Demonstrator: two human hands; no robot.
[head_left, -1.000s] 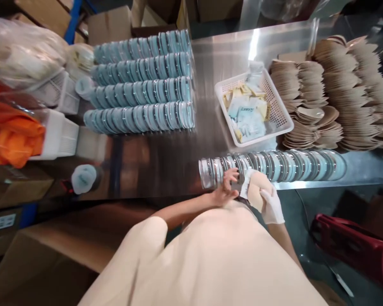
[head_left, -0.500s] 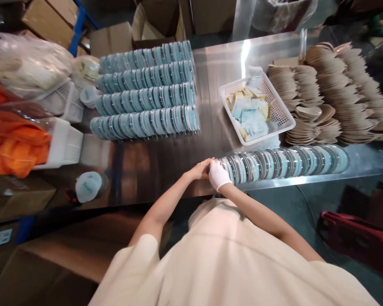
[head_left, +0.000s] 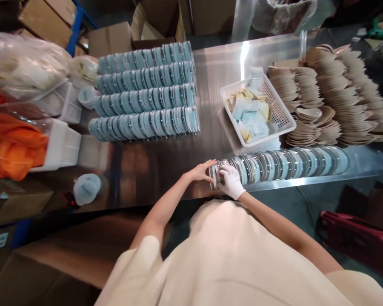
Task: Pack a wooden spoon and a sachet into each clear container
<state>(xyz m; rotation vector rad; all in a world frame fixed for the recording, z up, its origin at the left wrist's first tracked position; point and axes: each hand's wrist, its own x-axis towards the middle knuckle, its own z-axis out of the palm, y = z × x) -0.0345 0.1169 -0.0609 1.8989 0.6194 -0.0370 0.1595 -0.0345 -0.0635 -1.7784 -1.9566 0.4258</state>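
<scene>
Grip: bare left hand (head_left: 199,171), thumb and fingers apart at the left end of the front row (head_left: 284,163); white-gloved right hand (head_left: 232,182) touching that row just beside it, whether clamped I cannot tell.
Steel table (head_left: 159,170): under everything here.
Brown stacks (head_left: 335,93): far right.
Four disc rows (head_left: 143,93): back left.
Front row: discs on edge, along the near edge.
White basket (head_left: 279,112): behind that row.
Packets (head_left: 252,117): inside the basket.

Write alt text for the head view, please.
Bare left hand and white-gloved right hand touch the left end of a row of round packs on a metal table; a white basket, four similar rows and brown stacks lie beyond.
</scene>
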